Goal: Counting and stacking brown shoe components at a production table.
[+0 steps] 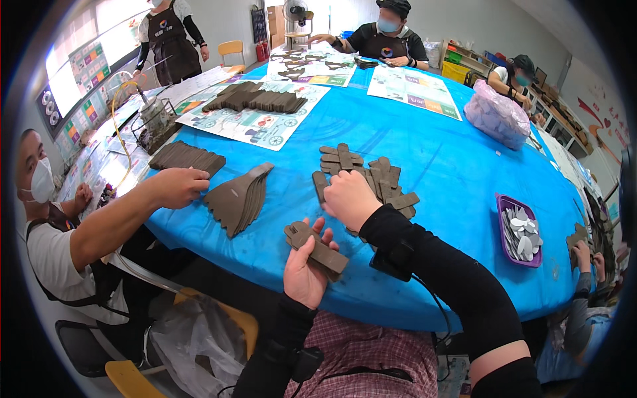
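My left hand (307,270), palm up near the table's front edge, is closed around a small stack of brown strips (324,256) with rounded ends. My right hand (350,199) is over a loose pile of similar brown strips (383,176), its fingers bent down and together. Whatever lies between those fingertips is hidden under the hand. One brown strip (319,186) shows right beside its knuckles. To the left of my hands rests a fanned stack of wide brown pieces with scalloped ends (237,199).
A co-worker's hand (182,188) touches a row of brown pieces (188,158) at left. Farther back, more brown pieces (255,99) lie on a printed sheet (269,136). At right are a purple tray (502,232) of grey oval pieces and a pink plastic bag (497,114).
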### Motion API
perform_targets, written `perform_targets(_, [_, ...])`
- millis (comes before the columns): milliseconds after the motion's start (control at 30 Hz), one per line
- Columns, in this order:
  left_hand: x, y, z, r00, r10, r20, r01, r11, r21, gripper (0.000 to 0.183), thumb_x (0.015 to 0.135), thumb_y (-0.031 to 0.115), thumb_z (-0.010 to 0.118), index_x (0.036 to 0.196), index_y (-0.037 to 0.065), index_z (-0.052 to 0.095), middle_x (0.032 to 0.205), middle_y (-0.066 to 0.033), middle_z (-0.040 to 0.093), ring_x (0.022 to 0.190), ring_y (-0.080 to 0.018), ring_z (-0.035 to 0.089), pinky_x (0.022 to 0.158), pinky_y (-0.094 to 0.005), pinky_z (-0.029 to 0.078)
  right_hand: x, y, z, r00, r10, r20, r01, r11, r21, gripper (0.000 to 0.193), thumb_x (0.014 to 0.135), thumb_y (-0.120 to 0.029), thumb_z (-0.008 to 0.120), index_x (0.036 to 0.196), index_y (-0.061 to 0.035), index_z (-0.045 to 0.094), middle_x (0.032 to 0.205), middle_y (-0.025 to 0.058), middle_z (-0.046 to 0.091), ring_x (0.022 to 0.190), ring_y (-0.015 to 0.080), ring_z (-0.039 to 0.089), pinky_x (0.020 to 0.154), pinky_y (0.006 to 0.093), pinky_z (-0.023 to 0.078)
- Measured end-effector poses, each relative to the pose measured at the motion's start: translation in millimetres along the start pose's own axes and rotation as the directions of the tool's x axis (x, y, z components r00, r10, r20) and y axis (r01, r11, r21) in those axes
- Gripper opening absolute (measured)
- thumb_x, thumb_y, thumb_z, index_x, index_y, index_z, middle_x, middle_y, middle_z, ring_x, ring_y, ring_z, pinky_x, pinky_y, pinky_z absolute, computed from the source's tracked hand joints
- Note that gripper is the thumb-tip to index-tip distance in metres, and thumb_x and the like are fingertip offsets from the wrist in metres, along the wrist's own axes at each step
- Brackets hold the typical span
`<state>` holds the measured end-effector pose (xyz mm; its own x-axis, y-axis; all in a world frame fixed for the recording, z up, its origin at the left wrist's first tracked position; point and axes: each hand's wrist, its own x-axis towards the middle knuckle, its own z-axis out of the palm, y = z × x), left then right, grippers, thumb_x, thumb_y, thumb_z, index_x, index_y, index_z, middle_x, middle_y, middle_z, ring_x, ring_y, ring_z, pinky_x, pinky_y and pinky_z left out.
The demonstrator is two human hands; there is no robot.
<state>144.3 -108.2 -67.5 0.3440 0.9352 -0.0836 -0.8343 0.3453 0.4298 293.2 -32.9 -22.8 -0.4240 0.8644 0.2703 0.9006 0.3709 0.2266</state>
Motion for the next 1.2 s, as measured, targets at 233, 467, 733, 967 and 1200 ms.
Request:
perform_targets(233, [4, 1, -11, 0.967, -0.014, 0.255, 0.069, 0.976, -0.207, 0.046, 0.086, 0.000, 0.041, 0.131, 0.002, 0.031, 0.129, -0.0127, 0.041, 0.109, -0.0222, 0.047, 0.094, -0.0355, 0.042, 27, -12, 13, 0.963, 0.271, 0.013, -0.271, 0.963, -0.006, 0.018, 0.073, -0.027, 0.064, 0.073, -0.0097, 0.068, 0.075, 0.0052, 0.060, 0.082, 0.0240, 0.057, 0.062, 0.0347, 0.043])
perform_targets(467, [2, -3, -1, 0.998, -0.018, 0.059, 0.017, 1.000, 0.018, 0.051, 0.090, 0.001, 0.042, 0.137, 0.007, 0.022, 0.133, -0.0117, 0.037, 0.115, -0.0225, 0.043, 0.100, -0.0376, 0.037, -2, 27, -15, 0.960, 0.276, 0.047, -0.239, 0.722, 0.649, 0.023, 0.077, -0.024, 0.067, 0.084, -0.0015, 0.069, 0.078, 0.0119, 0.065, 0.074, 0.0232, 0.062, 0.063, 0.0344, 0.048])
perform_targets(733, [6, -2, 7, 0.997, -0.053, 0.061, 0.047, 0.994, 0.094, 0.043, 0.094, 0.009, 0.041, 0.135, 0.004, 0.027, 0.130, -0.0112, 0.040, 0.118, -0.0213, 0.044, 0.100, -0.0379, 0.040, -71, 17, -49, 0.895, 0.196, 0.401, -0.393, -0.079, 0.916, 0.030, 0.082, -0.029, 0.069, 0.087, -0.0004, 0.067, 0.076, 0.0013, 0.063, 0.065, 0.0058, 0.053, 0.057, 0.0225, 0.042])
perform_targets(967, [3, -8, 24, 0.988, -0.096, 0.120, 0.086, 0.992, 0.089, 0.042, 0.097, 0.027, 0.041, 0.133, 0.007, 0.030, 0.111, -0.0067, 0.045, 0.111, -0.0199, 0.048, 0.095, -0.0389, 0.043, -96, 10, -34, 0.946, 0.281, 0.163, -0.271, 0.405, 0.873, 0.030, 0.079, -0.033, 0.069, 0.078, -0.0033, 0.064, 0.070, 0.0066, 0.058, 0.064, 0.0181, 0.054, 0.057, 0.0326, 0.042])
perform_targets(1200, [39, -11, 25, 0.990, -0.090, 0.111, 0.073, 0.987, 0.143, 0.036, 0.096, 0.024, 0.045, 0.124, 0.002, 0.038, 0.099, -0.0041, 0.049, 0.083, -0.0134, 0.049, 0.070, -0.0263, 0.044, -78, 51, -15, 0.949, 0.210, -0.237, -0.127, 0.937, 0.325, 0.015, 0.079, -0.021, 0.064, 0.085, -0.0073, 0.062, 0.079, 0.0078, 0.055, 0.080, 0.0264, 0.056, 0.067, 0.0379, 0.046])
